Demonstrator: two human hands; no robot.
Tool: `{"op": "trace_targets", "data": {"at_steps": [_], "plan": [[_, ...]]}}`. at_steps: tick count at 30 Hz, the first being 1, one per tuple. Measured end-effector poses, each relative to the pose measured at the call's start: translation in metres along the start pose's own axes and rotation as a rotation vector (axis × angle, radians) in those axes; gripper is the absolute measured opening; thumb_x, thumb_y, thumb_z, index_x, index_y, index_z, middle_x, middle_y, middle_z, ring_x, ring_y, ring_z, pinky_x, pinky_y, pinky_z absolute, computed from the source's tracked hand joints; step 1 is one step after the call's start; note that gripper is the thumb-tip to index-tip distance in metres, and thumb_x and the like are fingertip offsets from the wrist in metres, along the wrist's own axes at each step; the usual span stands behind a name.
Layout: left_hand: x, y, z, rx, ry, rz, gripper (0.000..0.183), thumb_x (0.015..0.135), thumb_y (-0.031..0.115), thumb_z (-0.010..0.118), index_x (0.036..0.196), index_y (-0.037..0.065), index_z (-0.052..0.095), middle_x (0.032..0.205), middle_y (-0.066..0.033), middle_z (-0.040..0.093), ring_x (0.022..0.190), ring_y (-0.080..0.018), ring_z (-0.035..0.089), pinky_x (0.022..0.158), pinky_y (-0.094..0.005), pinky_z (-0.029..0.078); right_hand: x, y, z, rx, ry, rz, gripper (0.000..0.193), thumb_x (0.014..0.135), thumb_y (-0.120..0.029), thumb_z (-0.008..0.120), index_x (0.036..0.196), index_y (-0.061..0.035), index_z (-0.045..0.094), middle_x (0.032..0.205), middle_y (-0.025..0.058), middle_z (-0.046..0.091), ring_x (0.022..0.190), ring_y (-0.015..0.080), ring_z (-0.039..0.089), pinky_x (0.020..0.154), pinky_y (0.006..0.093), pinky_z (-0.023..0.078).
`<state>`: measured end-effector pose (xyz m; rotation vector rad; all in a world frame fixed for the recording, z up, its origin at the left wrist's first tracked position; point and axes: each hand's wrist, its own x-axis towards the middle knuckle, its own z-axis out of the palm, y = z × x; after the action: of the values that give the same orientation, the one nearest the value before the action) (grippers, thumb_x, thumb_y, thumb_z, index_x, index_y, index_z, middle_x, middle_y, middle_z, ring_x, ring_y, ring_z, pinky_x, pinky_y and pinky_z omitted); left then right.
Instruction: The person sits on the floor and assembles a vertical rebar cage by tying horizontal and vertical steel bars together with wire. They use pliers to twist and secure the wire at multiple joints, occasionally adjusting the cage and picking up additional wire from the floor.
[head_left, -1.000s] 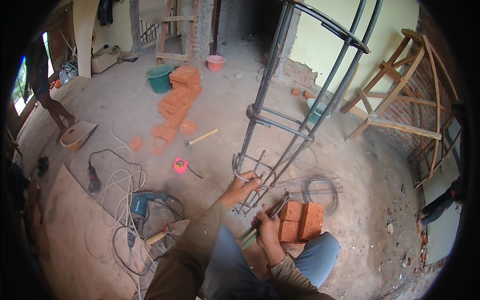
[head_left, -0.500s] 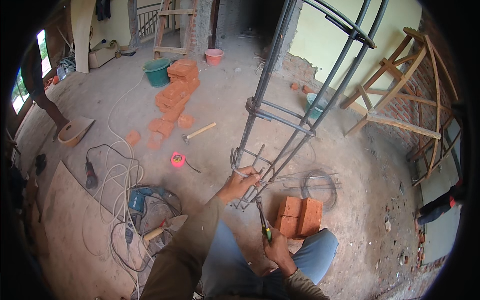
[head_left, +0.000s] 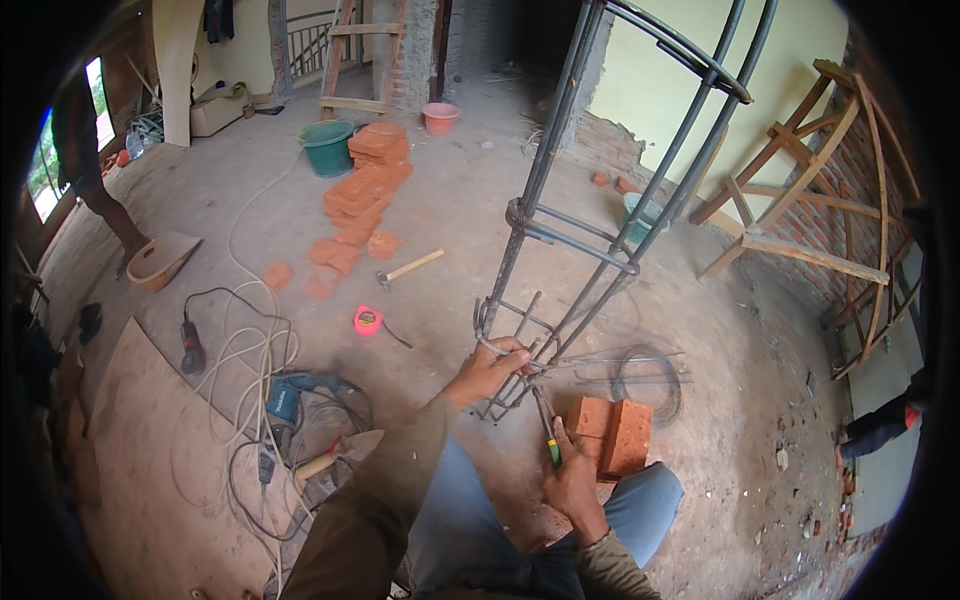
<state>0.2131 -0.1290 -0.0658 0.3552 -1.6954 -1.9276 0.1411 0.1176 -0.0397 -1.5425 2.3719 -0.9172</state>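
A long rebar cage (head_left: 517,215) slants up and away from me, its bars joined by bent stirrups. My left hand (head_left: 488,372) is closed around a bent stirrup at the cage's near end. In my right hand (head_left: 577,482) is a pair of pincers (head_left: 549,428) with green and yellow handles. Their jaws point up toward the cage's lower bars; whether they grip a wire there is too small to tell. Several orange bricks (head_left: 627,440) lie just beyond my right knee, close to the right hand.
Coiled wire (head_left: 678,390) lies right of the cage. A hammer (head_left: 415,264), a pink tape measure (head_left: 367,321) and stacked bricks (head_left: 360,195) are farther left. A blue power drill (head_left: 285,402) rests among tangled cords. Wooden trestles (head_left: 810,258) stand at right. Another person's leg (head_left: 115,215) shows far left.
My right hand and the pincers have moved up and slightly right, nearer the cage's end. My left hand keeps its hold on the stirrup. The whole view has shifted slightly.
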Motion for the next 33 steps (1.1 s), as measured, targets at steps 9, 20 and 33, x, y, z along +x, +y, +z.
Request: {"op": "trace_targets", "data": {"at_steps": [9,20,33], "plan": [[0.001,0.000,0.001,0.065,0.025,0.030,0.022,0.099,0.019,0.058,0.096,-0.001,0.066,0.088,-0.0025,0.066,0.083,-0.0066,0.056,0.076,-0.0247,0.045,0.009,-0.015,-0.016,0.041,-0.052,0.090,0.058,0.085,-0.008,0.062,0.141,-0.0003,0.048,0.114,0.0292,0.062,0.104,0.0431,0.062,0.091,0.0444,0.049],[0.003,0.000,0.002,0.035,0.021,0.037,0.020,0.097,0.017,0.059,0.095,-0.002,0.067,0.086,-0.0038,0.067,0.082,-0.0086,0.059,0.075,-0.0264,0.048,0.015,-0.025,-0.036,0.149,-0.248,0.220,0.058,0.088,-0.018,0.065,0.142,-0.0027,0.048,0.097,0.0283,0.066,0.093,0.0424,0.065,0.084,0.0441,0.050],[0.004,-0.007,0.009,0.077,0.049,0.174,0.027,0.097,0.022,0.060,0.084,-0.002,0.064,0.072,0.0000,0.060,0.071,-0.0077,0.057,0.066,-0.0273,0.047,0.007,-0.031,-0.028,-0.007,-0.252,0.283,0.051,0.093,-0.024,0.064,0.136,0.0018,0.051,0.115,0.0277,0.066,0.106,0.0373,0.064,0.088,0.0382,0.050]]}}
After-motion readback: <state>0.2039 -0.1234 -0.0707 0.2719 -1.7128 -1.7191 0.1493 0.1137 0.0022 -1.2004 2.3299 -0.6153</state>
